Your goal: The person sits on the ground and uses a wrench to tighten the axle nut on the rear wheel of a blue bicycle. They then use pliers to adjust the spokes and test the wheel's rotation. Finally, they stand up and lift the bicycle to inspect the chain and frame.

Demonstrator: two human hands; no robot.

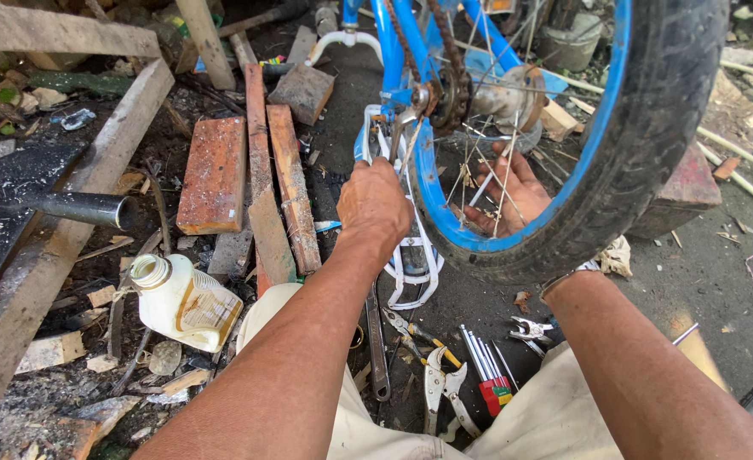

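Left hand: The left hand [375, 204] sat near the centre of the view, fingers curled shut around a wrench [400, 128] whose head rose toward 12 o'clock and met the axle nut beside the sprocket [453, 92].
Right hand: The right hand [513, 192] lay at 3 o'clock of the left hand, behind the spokes [487, 153], palm up and fingers spread open; whether it held anything could not be told.
Wheel: The bicycle wheel [649, 136], blue rim and black tyre, filled the upper right of the view; its hub [513, 95] was at 1 o'clock of the left hand.
Chain: A rusty chain [445, 43] ran up from the sprocket toward 12 o'clock along the blue frame [387, 43].
Carrier: A white wire rack [415, 264] stood just below the left hand, at 6 o'clock.
Bottle: A cream plastic bottle [185, 300] lay tilted at 8 o'clock of the left hand, among wood scraps.
Tools on ground: At 6 o'clock, between the person's knees, lay a long spanner [378, 349], locking pliers [440, 388] and a set of hex keys [483, 366] in a red holder.
Planks: Reddish wooden planks [215, 175] lay at 9 o'clock of the left hand, with a dark pipe [78, 207] farther out at 9 o'clock.
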